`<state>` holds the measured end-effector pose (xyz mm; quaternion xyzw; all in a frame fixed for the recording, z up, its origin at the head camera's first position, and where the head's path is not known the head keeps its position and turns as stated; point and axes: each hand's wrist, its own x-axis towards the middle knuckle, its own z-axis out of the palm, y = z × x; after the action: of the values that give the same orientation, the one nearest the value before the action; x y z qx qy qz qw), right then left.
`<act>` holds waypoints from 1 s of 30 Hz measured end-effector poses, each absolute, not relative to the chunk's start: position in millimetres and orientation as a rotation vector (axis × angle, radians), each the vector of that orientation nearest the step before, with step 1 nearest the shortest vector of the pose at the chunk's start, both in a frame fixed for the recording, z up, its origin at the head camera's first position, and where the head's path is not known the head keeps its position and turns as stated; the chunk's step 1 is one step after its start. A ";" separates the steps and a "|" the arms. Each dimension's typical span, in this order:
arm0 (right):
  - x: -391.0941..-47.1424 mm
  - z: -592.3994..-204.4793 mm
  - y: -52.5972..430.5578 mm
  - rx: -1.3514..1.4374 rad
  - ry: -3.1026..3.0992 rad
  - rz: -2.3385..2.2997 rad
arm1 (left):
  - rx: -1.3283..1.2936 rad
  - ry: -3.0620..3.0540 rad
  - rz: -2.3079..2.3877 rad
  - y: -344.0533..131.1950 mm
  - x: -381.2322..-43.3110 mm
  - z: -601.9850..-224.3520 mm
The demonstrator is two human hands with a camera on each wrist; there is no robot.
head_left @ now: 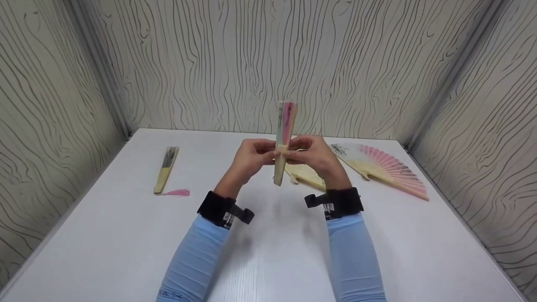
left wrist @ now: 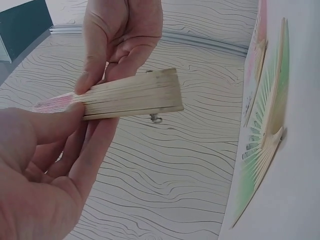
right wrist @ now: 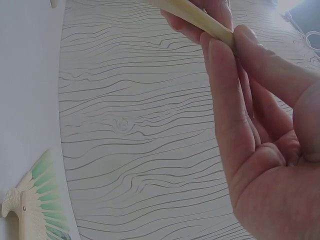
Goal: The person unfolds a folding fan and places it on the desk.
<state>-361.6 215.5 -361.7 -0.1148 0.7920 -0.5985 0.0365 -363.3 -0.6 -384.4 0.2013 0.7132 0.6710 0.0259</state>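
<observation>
Both hands hold one nearly closed folding fan [head_left: 285, 130] upright above the middle of the table. It has pale wooden ribs and a pink and greenish leaf. My left hand [head_left: 250, 157] pinches its left side between thumb and fingers, and my right hand [head_left: 314, 153] pinches the right side at the same height. In the left wrist view the fan's rib end [left wrist: 165, 92] points away from the fingers, with a small metal loop [left wrist: 156, 118] at its pivot. The right wrist view shows the right thumb and fingertips on a wooden edge of the fan [right wrist: 210, 22].
A closed fan [head_left: 166, 170] with a pink tassel [head_left: 178, 192] lies on the left of the white table [head_left: 105, 235]. An open pink fan [head_left: 386, 167] lies to the right. An open green fan [left wrist: 267, 125] lies partly behind the right hand. Wood-patterned walls [head_left: 251, 63] surround the table.
</observation>
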 end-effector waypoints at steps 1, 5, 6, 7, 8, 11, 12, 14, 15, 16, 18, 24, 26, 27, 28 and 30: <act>-361.9 -361.8 215.6 -0.354 2.432 -1.841 | 0.624 2.194 2.084 -0.7 -363.9 -384.7; -363.5 -362.6 215.9 -0.374 2.408 -1.874 | 0.608 2.157 2.122 -1.6 -367.1 -386.5; -363.8 -362.8 215.9 -0.382 2.394 -1.888 | 0.598 2.151 2.129 -1.9 -367.8 -386.8; -363.9 -363.1 216.0 -0.388 2.384 -1.902 | 0.588 2.144 2.135 -2.2 -368.5 -387.1; -364.3 -363.5 216.1 -0.394 2.370 -1.916 | 0.576 2.136 2.140 -2.5 -369.5 -387.5; -365.7 -365.0 217.2 -0.405 2.338 -1.960 | 0.533 2.109 2.166 -3.7 -371.2 -388.1; -365.8 -365.4 217.7 -0.399 2.328 -1.977 | 0.512 2.107 2.174 -4.1 -371.5 -388.1; -366.5 -366.3 218.6 -0.384 2.309 -2.006 | 0.474 2.109 2.190 -4.9 -372.3 -388.5; -366.8 -366.7 219.2 -0.378 2.301 -2.015 | 0.453 2.114 2.196 -5.3 -372.2 -388.2; -367.2 -366.9 219.6 -0.366 2.292 -2.022 | 0.437 2.124 2.196 -5.5 -372.2 -388.1; -367.4 -367.0 220.0 -0.335 2.286 -2.018 | 0.407 2.145 2.184 -5.4 -372.6 -388.1; -367.2 -365.4 221.8 -0.317 2.280 -1.994 | 0.356 2.149 2.169 -4.3 -374.4 -387.8; -367.3 -365.1 222.8 -0.325 2.281 -1.989 | 0.344 2.143 2.186 -4.5 -374.4 -387.6; -367.7 -365.3 223.2 -0.325 2.284 -1.984 | 0.342 2.140 2.196 -4.6 -374.4 -387.6; -368.2 -365.7 223.7 -0.322 2.290 -1.978 | 0.338 2.141 2.198 -4.9 -374.3 -387.8; -368.1 -365.7 224.1 -0.306 2.308 -1.962 | 0.336 2.140 2.205 -5.2 -374.7 -388.4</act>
<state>-368.1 224.1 -365.7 -0.1005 0.7571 -0.6437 0.0484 -374.7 -5.2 -388.4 0.1088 0.6920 0.7132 0.0253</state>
